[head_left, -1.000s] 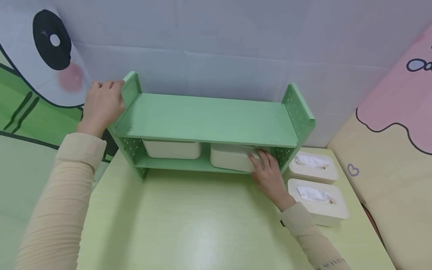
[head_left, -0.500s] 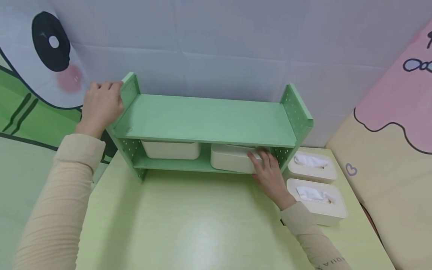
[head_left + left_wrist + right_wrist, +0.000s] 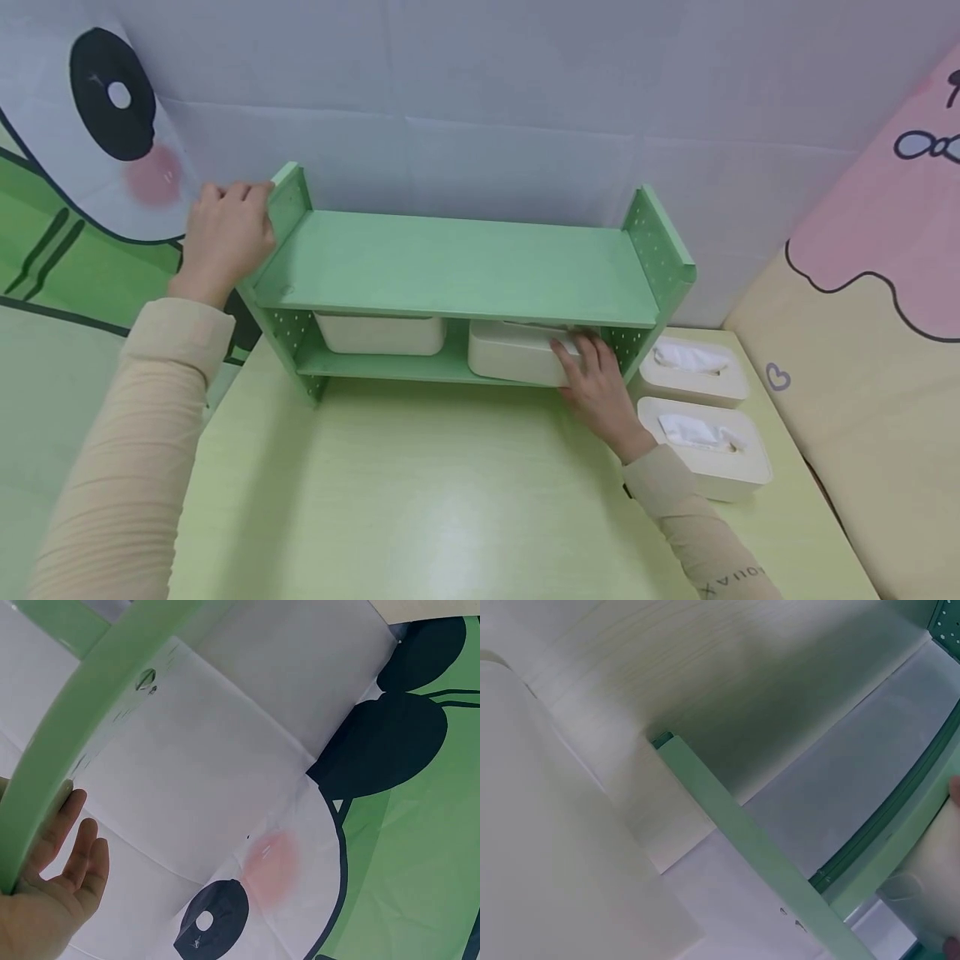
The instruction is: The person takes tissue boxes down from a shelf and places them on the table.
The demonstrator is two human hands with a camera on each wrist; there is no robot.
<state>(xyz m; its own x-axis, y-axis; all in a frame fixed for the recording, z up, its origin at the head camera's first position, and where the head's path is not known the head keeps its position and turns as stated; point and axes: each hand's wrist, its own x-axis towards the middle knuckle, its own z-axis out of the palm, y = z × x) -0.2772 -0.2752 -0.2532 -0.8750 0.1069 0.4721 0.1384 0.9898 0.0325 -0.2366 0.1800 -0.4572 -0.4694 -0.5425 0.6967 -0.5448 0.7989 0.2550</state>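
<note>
Panel on the left [image 3: 288, 204]: your left grip [image 3: 225, 242] is pinching it up near the top.
Left box [image 3: 382, 336]: on the lower shelf [image 3: 457, 354], partly under the top board [image 3: 450, 262].
Right box [image 3: 513, 354]: same shelf, near the front edge; your right grip [image 3: 600, 396] holds its right end.
Tissue boxes [image 3: 738, 468]: two, on the bench [image 3: 420, 483], one behind the other.

A creased lilac-grey wall covering [image 3: 480, 108] rises behind the back edge of the pale yellow-green tabletop [image 3: 405, 483]. Beyond its left edge spreads a green-and-white cartoon print [image 3: 45, 212]; along its right edge, a cream-and-pink wall [image 3: 855, 367]. White glare [image 3: 450, 525] brightens the tabletop.
</note>
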